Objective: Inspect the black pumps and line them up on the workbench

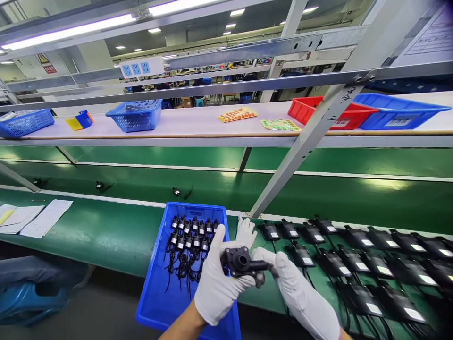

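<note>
My left hand (pixel 218 276), in a white glove, grips a black pump (pixel 241 260) with a round port facing me and a spout pointing right. My right hand (pixel 299 288), also gloved, has its fingers closed at the end of that spout. Below and left of the pump is a blue bin (pixel 150 288) holding rows of small black pumps (pixel 188 242) with white labels and coiled cords. Behind my hands, a loose white glove (pixel 245 232) lies beside the bin. To the right, several larger black pumps (pixel 375 269) with white labels and cables lie in rows.
The green workbench (pixel 106 236) carries papers (pixel 46 218) at left. Small corded parts (pixel 176 191) lie on the green belt behind. A slanted metal post (pixel 283 174) rises ahead. The shelf holds a blue basket (pixel 136 115), sticker sheets (pixel 238 114), a red tray (pixel 348 118) and a blue tray (pixel 399 113).
</note>
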A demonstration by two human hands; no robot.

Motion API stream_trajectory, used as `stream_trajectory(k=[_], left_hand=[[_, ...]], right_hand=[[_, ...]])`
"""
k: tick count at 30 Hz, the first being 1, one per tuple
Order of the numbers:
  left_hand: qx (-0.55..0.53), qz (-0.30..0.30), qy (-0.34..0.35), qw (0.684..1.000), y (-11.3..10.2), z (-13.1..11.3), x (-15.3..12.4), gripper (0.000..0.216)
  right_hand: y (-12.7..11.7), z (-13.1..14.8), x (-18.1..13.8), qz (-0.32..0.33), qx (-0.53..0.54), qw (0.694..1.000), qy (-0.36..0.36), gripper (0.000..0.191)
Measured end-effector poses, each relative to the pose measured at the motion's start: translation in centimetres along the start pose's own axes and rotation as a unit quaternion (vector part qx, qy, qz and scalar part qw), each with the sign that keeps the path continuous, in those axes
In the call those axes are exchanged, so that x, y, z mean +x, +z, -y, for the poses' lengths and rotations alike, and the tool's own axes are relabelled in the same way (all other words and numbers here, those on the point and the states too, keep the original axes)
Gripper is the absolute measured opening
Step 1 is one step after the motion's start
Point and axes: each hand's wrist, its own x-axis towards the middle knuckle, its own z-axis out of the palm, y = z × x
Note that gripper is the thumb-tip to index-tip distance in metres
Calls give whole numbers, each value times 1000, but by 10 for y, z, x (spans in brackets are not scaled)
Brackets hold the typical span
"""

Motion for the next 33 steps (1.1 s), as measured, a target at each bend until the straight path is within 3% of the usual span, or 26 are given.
stream_trajectory(k=[6,10,14,16,18,20,23,26,29,31,33], left_hand=[[3,7,-7,1000,0,0,2,123],[88,11,-4,996,1,-6,1,122],[229,33,79,970,-18,-4,3,99],[347,0,149,926,-45,5,13,94],[445,-65,160,879,-83,16,31,111],[497,-163,83,848,-130,29,53,102],[515,-261,-25,816,-200,50,82,83],[525,-284,-161,786,-252,74,93,82],[514,-260,-280,768,-280,97,91,59],[514,-238,-311,763,-289,109,88,45],[522,-226,-317,759,-294,116,87,44]], right_hand=[[3,9,8,27,14,999,-45,80],[2,26,17,92,-23,993,-68,73],[-2,37,25,125,-92,975,-156,70],[-5,33,28,135,-102,957,-235,65],[-9,24,32,137,-94,945,-281,59],[-10,12,37,130,-63,953,-268,60],[-6,-2,47,89,76,981,-158,63],[3,-2,63,25,262,965,9,67],[10,4,90,15,312,941,130,75],[11,3,118,21,255,959,126,75],[7,-4,155,8,170,982,80,74]])
